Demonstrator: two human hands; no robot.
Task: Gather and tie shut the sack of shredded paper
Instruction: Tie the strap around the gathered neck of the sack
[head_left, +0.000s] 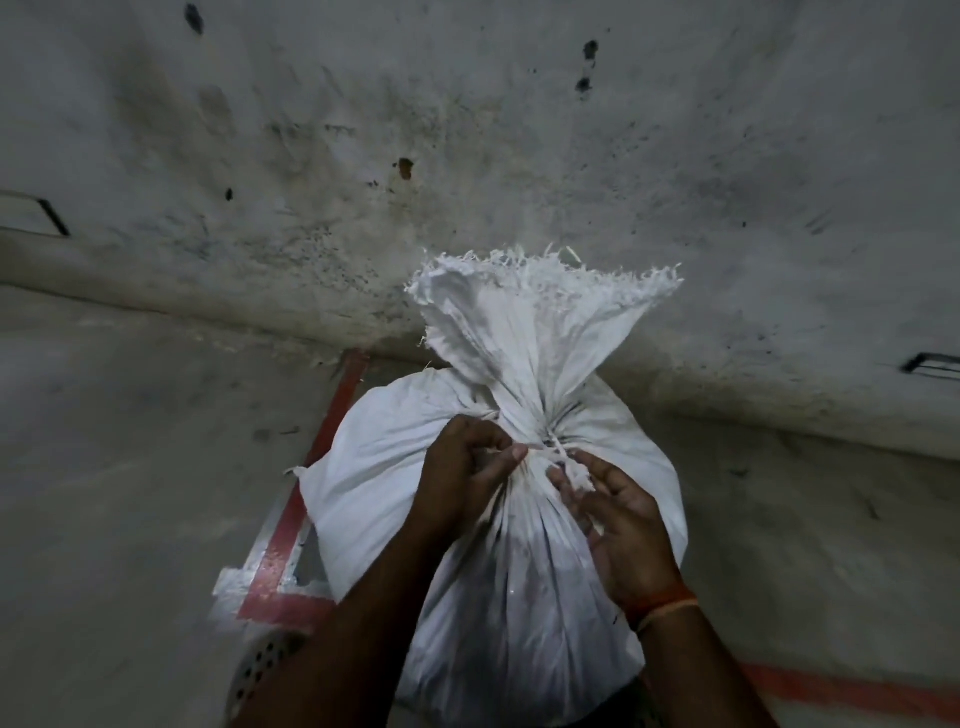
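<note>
A full white woven sack (374, 467) stands on the floor against a wall. Its mouth is bunched into a narrow neck (524, 410), and the frayed top (540, 291) fans out above. A thin white string (550, 453) wraps the neck. My left hand (462, 478) pinches one end of the string at the left of the neck. On the right side, my right hand (618, 519) holds the other loose strands in its fingertips, fingers partly spread. The sack's contents are hidden.
A stained grey concrete wall (467, 156) rises right behind the sack. Red and silver tape lines (291, 530) mark the floor to the left and under the sack. A round perforated drain cover (260, 665) lies at the lower left. An orange thread band (660, 605) is on my right wrist.
</note>
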